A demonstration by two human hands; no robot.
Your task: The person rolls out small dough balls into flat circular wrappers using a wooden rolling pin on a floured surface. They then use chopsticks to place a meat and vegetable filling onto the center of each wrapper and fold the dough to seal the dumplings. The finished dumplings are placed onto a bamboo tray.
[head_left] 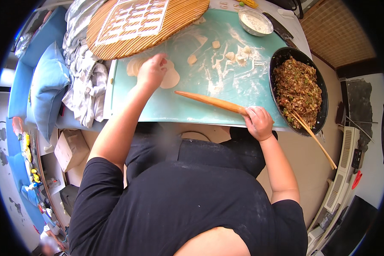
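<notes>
My left hand is closed at the far left of the green mat, its fingertips curled at the edge of a thin round dough wrapper. More flat wrappers lie overlapping just left of that hand. My right hand grips the right end of a tapered wooden rolling pin, which slants over the mat's near side with its tip pointing left. Small dough pieces sit farther back on the flour-dusted mat, several of them grouped at the right.
A black pan of chopped filling stands at the right, with chopsticks sticking out over the table edge. Behind are a bowl of flour and a round slatted tray bearing a white plastic grid. Crumpled cloth hangs at left.
</notes>
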